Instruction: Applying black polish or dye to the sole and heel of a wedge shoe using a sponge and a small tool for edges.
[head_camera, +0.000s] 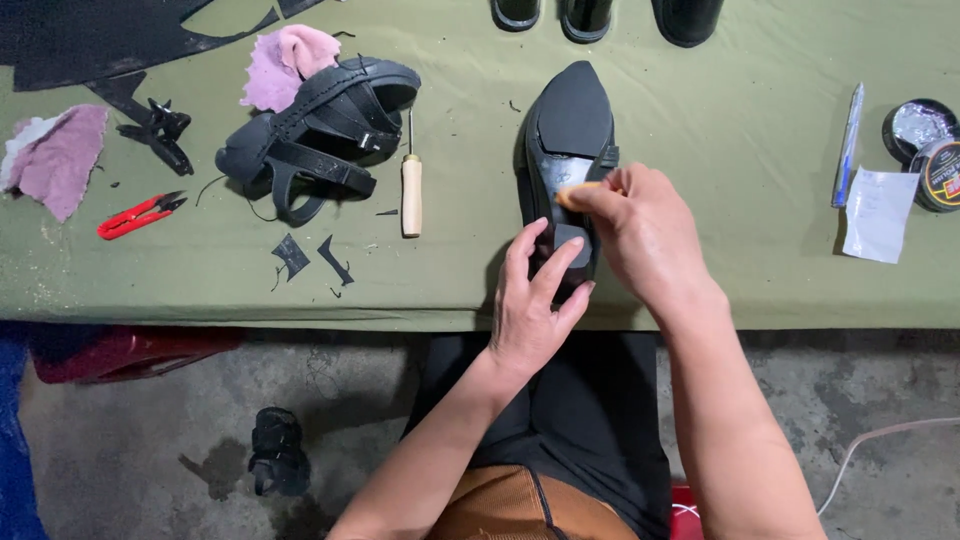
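A black pointed shoe (572, 120) lies sole-up on the green cloth-covered table (740, 120), toe pointing away from me. My left hand (535, 305) grips its heel end near the table's front edge. My right hand (640, 230) rests over the middle of the sole, fingers pinched on a small tan-tipped tool (572, 192) pressed against the sole. The heel block is partly hidden under both hands.
A black strappy sandal (320, 130) and a wooden-handled awl (411, 190) lie to the left, with red snips (138, 216), pink rags (285, 62), black scraps (310, 255). At right are a pen-like tool (848, 145), white paper (880, 215), open tins (925, 140). More shoes (600, 15) stand at the far edge.
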